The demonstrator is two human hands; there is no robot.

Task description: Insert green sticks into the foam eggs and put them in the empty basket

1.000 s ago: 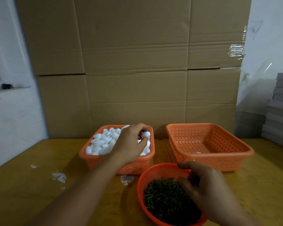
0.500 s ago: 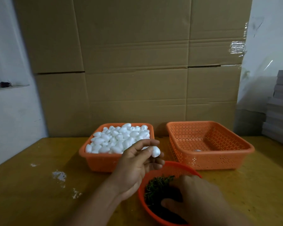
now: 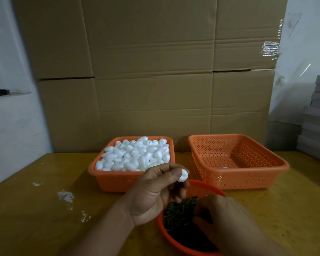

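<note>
With the left hand (image 3: 155, 193) pinching one foam egg (image 3: 182, 175) above the round stick bowl (image 3: 207, 188), I read the right hand (image 3: 227, 222) as digging among green sticks (image 3: 179, 211); its grip I can't tell, and the target basket (image 3: 248, 178) sits just behind.

No legible text anywhere

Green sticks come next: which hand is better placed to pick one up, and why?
The right hand: it is already down in the round bowl of green sticks, while the left hand pinches a foam egg.
</note>
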